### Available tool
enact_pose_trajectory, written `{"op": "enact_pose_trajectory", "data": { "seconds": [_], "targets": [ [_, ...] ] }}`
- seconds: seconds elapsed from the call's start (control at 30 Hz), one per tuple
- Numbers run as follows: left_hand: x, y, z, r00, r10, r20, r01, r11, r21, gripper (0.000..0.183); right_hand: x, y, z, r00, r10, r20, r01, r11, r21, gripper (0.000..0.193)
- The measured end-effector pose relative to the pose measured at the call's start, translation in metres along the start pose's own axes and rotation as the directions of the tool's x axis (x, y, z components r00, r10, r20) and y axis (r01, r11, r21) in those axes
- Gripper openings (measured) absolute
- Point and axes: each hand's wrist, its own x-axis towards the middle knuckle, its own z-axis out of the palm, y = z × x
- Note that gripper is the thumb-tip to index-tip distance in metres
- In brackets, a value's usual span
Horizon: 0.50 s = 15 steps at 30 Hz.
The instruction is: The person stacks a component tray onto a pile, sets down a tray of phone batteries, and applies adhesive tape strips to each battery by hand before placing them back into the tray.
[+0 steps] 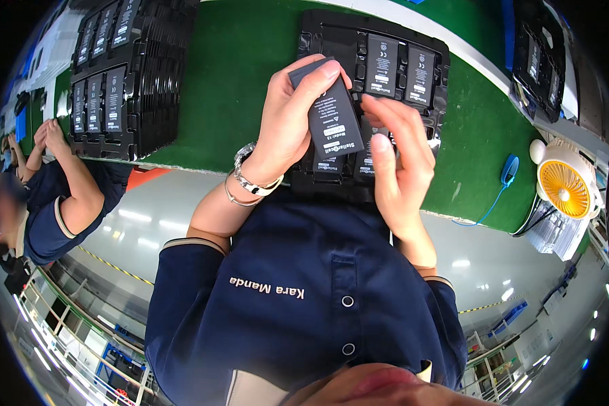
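My left hand (287, 115) grips a flat, black rectangular battery (336, 125) with pale printing, its thumb pressed across the upper end. The battery is tilted above a black plastic tray (328, 34). Just right of it, my right hand (404, 159) is open, its thumb and fingers apart and its fingertips close to the battery's right edge. Similar batteries (381, 64) lie in the tray's pockets, two of them in plain sight at the upper right. My hands and the held battery partly cover others lower in the tray.
A tall stack of black trays (159, 81) with batteries on top stands on the green mat (240, 54) at left. At right are a white and yellow fan (565, 188), a blue corded strap (510, 169) and another tray stack (538, 64). A co-worker (81, 193) sits far left.
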Motion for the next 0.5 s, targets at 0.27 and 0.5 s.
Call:
{"op": "enact_pose_trajectory", "data": {
  "seconds": [0.27, 0.5],
  "targets": [
    [-0.0029, -0.0037, 0.0018, 0.996, 0.086, 0.007, -0.087, 0.992, 0.096, 0.015, -0.0005, -0.0045, 0.0052, 0.993, -0.121, -0.012, 0.118, 0.983, -0.142, 0.027],
    [-0.0062, -0.0039, 0.0029, 0.996, 0.080, -0.026, -0.075, 0.986, 0.147, 0.014, 0.0006, -0.0043, 0.0055, 0.968, -0.251, -0.011, 0.241, 0.940, -0.241, 0.027]
  ]
}}
